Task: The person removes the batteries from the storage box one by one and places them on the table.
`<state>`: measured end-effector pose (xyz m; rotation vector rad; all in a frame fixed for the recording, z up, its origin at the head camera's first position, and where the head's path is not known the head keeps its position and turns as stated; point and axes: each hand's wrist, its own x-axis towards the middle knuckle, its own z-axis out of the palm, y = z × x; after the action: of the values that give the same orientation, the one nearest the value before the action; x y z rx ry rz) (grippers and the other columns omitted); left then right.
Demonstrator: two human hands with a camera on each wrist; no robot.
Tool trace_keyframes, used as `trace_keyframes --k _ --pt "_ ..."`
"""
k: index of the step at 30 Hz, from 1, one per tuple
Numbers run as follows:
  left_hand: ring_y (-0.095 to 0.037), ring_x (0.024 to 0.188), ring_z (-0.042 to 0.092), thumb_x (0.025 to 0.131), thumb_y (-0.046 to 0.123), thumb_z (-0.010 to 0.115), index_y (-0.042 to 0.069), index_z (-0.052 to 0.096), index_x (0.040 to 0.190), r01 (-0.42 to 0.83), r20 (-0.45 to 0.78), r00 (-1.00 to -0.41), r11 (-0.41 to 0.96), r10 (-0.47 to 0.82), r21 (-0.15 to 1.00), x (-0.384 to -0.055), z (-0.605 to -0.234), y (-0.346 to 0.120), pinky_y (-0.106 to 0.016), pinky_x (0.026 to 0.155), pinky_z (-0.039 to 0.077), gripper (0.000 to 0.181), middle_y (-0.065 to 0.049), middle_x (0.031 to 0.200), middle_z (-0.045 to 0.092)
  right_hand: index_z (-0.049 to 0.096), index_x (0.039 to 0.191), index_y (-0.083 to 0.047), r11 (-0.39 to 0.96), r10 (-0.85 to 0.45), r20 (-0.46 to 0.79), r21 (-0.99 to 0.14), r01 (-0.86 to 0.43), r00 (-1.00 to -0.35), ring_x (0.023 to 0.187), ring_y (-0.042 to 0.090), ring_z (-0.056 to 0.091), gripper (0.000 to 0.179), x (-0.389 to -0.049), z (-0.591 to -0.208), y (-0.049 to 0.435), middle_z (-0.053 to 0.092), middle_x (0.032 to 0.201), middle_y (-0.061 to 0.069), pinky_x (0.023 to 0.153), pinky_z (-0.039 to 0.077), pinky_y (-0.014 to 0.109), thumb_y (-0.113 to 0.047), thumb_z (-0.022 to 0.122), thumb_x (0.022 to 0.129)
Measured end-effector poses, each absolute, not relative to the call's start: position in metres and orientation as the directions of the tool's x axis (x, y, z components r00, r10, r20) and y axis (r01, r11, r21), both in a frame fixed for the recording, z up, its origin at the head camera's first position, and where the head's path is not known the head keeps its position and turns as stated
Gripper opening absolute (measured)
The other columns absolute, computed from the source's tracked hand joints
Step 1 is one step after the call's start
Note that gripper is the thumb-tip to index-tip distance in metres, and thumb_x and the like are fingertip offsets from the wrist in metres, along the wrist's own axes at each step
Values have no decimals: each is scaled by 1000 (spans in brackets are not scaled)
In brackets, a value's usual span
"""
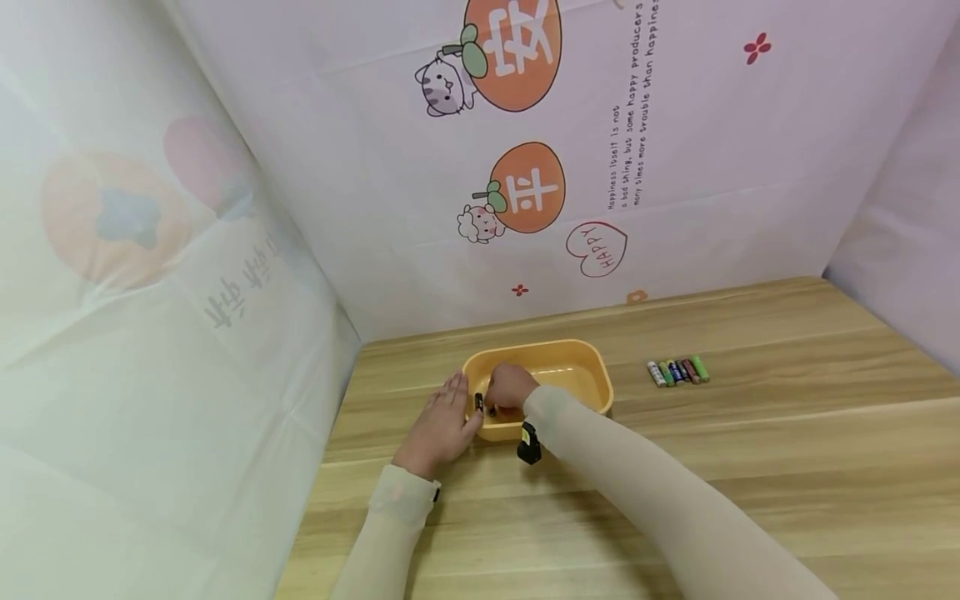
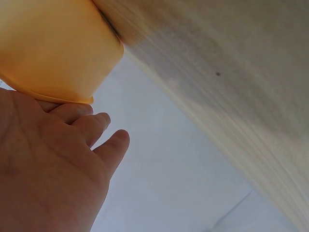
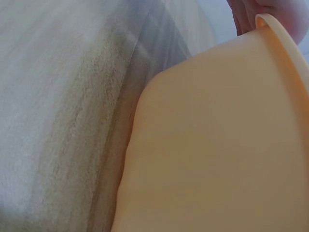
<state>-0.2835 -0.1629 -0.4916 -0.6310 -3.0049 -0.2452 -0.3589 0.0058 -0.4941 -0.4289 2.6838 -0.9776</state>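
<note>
In the head view a yellow-orange plastic basin [image 1: 573, 344] stands on the wooden table. My left hand [image 1: 442, 425] lies along its left rim with the fingers extended; the left wrist view shows the fingers [image 2: 116, 145] touching the rim from outside. My right hand [image 1: 513, 388] reaches down inside the basin's left half, fingers curled. A small dark battery [image 1: 492, 411] is at its fingertips, seemingly pinched, though the hand covers part of it. Between the two hands, by the left wall, is a black battery [image 1: 478, 402]. The right wrist view shows only the basin's outer wall [image 3: 217, 135] and part of the left hand.
To the right of the basin several batteries [image 1: 677, 372] of mixed colours lie side by side in a row. The wooden table [image 1: 750, 450] meets a printed cloth [image 1: 420, 283] at the back. More pale cloth [image 1: 187, 433] hangs along the left side.
</note>
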Motion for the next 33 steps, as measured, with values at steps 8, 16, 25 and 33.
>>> trace_keyframes --k 8,16,25,33 --pt "-26 146 9 104 47 26 -2 11 154 407 96 -913 903 396 141 -282 -490 -162 -44 116 16 71 -14 161 10 59 51 -10 756 -330 -95 -622 -203 -939 38 12 35 26 -359 -492 9 43 40 -4 39 32 25 -3 66 74" --pt "-27 146 12 104 43 30 -1 12 154 402 88 -915 904 393 146 -280 -488 -163 -44 116 17 69 -15 161 12 54 48 -14 758 -353 -84 -609 -232 -932 38 11 36 28 -357 -488 10 43 41 -5 41 32 26 -7 61 75" --pt "-28 146 11 103 51 19 -1 11 154 407 87 -913 902 398 146 -278 -490 -166 -43 116 16 74 -17 160 13 57 53 -10 634 -352 -147 -764 -120 -925 43 13 44 25 -352 -485 15 51 49 1 41 37 27 -9 66 76" --pt "-26 146 12 102 55 15 -1 14 154 415 96 -909 899 405 138 -281 -490 -164 -42 116 16 77 -16 160 14 74 84 1 535 -353 -206 -845 -16 -913 60 18 61 9 -351 -484 21 66 71 8 56 54 33 -5 68 83"
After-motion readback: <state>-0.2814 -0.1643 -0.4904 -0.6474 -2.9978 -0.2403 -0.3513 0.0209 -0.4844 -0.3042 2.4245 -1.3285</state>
